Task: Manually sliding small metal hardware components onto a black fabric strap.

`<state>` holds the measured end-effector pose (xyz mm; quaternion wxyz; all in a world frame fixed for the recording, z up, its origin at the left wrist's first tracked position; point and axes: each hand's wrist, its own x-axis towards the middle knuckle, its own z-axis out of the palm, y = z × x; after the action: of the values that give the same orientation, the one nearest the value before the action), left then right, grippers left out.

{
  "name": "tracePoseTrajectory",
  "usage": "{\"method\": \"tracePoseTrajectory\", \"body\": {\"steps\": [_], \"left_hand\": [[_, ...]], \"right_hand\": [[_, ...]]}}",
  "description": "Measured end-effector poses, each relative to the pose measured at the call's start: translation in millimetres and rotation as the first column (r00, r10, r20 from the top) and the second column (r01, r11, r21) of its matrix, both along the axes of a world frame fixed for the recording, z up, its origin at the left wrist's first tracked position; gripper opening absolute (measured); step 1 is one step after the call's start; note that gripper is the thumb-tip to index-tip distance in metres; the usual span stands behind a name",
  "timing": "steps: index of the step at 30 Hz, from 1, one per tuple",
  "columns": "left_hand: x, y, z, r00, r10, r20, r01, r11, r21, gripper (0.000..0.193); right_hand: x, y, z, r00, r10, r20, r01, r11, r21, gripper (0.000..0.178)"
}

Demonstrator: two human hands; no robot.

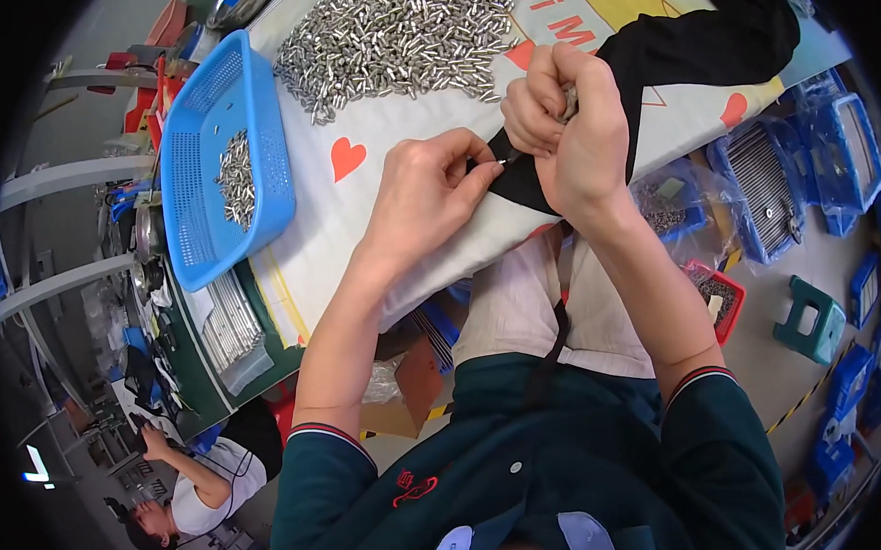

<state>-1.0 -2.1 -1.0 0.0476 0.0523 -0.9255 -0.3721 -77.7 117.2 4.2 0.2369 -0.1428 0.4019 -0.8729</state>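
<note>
My left hand [419,200] is closed in a pinch, thumb against forefinger, on a small silver metal part [502,162]. Just right of it my right hand [579,134] is curled into a fist; a bit of something greyish shows between its fingers, but its kind is hidden. Both hands work close together over a black cloth [681,54] that runs from under the fingers to the far right. Beyond them lies a large heap of small silver metal pins [401,42] on the heart-printed white table cover [311,210].
A blue perforated basket [282,185] with some silver pins [236,183] stands at left. Metal rods in a bag [232,330] lie nearer. To the right on the floor are a green stool [810,321], a red bin [720,297] and blue trays [759,191]. Another person [220,482] is at lower left.
</note>
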Motion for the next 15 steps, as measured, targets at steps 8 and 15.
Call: {"method": "tracePoseTrajectory", "body": {"steps": [8, 15], "left_hand": [[-0.9, 1.5, -0.6, 1.000, 0.017, 0.007, -0.017, 1.000, 0.009, 0.008], [-0.7, 1.4, -0.8, 1.000, 0.022, -0.002, -0.022, 1.000, 0.021, 0.009]], "right_hand": [[-0.7, 2.4, -0.7, 1.000, -0.020, 0.024, 0.022, 0.996, -0.092, 0.033], [-0.1, 1.0, 0.6, 1.000, -0.019, 0.022, 0.020, 0.997, -0.075, 0.034]]}}
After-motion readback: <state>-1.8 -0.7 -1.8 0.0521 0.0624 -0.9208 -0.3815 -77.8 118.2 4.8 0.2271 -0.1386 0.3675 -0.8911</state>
